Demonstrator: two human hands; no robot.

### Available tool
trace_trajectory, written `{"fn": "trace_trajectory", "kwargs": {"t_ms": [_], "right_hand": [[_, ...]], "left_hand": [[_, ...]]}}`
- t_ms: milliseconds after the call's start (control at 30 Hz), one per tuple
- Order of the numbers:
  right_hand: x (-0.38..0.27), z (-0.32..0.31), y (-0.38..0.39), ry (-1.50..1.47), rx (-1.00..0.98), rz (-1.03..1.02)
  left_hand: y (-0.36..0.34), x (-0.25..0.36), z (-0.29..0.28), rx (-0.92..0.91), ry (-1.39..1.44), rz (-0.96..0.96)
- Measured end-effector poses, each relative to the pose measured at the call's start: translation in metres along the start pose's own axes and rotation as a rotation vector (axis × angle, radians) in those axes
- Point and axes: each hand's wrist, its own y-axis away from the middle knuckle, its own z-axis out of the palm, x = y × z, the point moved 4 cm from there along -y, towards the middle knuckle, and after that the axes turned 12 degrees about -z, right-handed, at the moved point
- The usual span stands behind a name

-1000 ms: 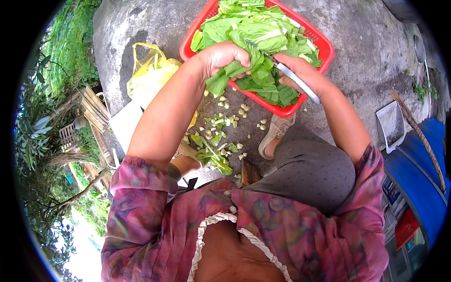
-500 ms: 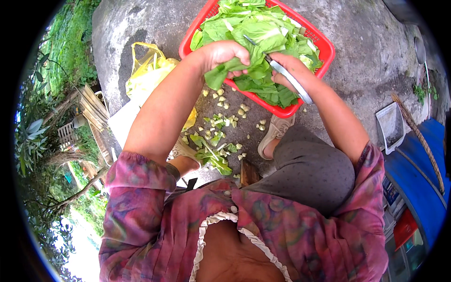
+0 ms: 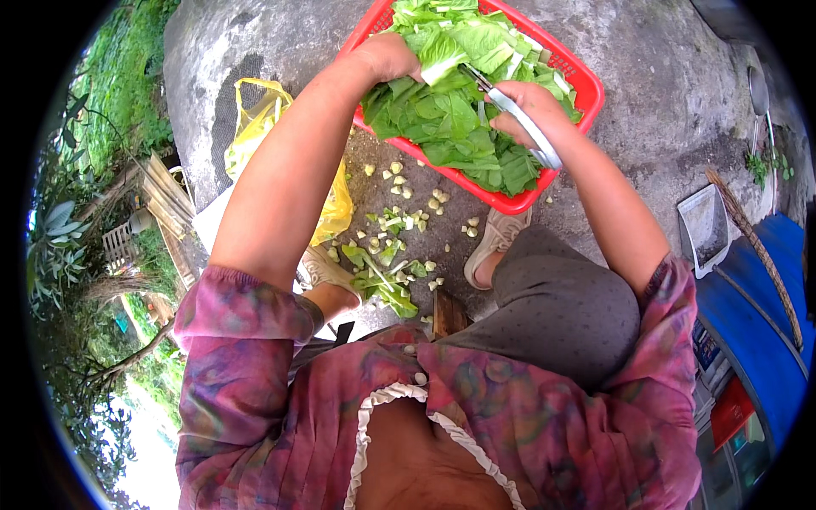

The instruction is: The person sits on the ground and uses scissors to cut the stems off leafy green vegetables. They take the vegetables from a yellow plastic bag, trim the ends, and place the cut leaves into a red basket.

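A red plastic basket (image 3: pixel 586 85) holds a heap of chopped leafy greens (image 3: pixel 450 127). My left hand (image 3: pixel 391 59) is curled at the basket's upper left among the leaves, closed on some greens, with its fingertips partly hidden. My right hand (image 3: pixel 523 115) grips long shears (image 3: pixel 535 140) by pale grey handles, their dark blades pointing up-left into the greens, just right of my left hand.
Pale cut stem ends (image 3: pixel 438 200) and loose leaves (image 3: pixel 395 293) lie on the concrete between my shoes. A yellow plastic bag (image 3: pixel 255 127) sits to the left. At right are a white bin (image 3: pixel 705 221), a blue tarp (image 3: pixel 748 280) and a leaning stick (image 3: pixel 752 246).
My left hand has moved up and left, deeper over the basket, and the bunch that hung from it no longer dangles over the front leaves. The shears and right hand have shifted slightly upward.
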Motion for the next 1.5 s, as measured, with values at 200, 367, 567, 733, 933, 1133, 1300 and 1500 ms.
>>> {"fn": "trace_trajectory", "kwargs": {"t_ms": [200, 367, 567, 733, 933, 1133, 1300, 1500], "right_hand": [[0.003, -0.013, 0.013, -0.205, 0.016, 0.214], [0.028, -0.017, -0.007, -0.237, 0.02, 0.232], [0.033, -0.019, -0.03, -0.177, -0.046, 0.331], [0.023, -0.032, -0.008, -0.102, -0.104, 0.398], [0.029, -0.041, 0.023, -0.121, -0.121, 0.502], [0.035, -0.048, 0.033, -0.269, -0.119, 0.452], [0.027, -0.066, 0.042, -0.277, 0.037, 0.287], [0.083, -0.068, 0.06, -0.135, 0.369, 0.271]], "left_hand": [[0.06, 0.047, -0.023, 0.348, -0.001, -0.085], [0.079, 0.068, 0.014, 0.583, -0.127, 0.145], [0.041, 0.05, 0.065, 0.398, -0.314, 0.123], [-0.006, 0.026, 0.059, 0.368, -0.351, 0.107], [-0.057, 0.01, 0.052, 0.338, -0.376, 0.067], [-0.057, 0.018, 0.046, 0.28, -0.4, 0.017], [-0.014, 0.019, 0.027, 0.363, -0.374, 0.079], [0.006, 0.04, -0.003, 0.402, -0.263, 0.06]]}}
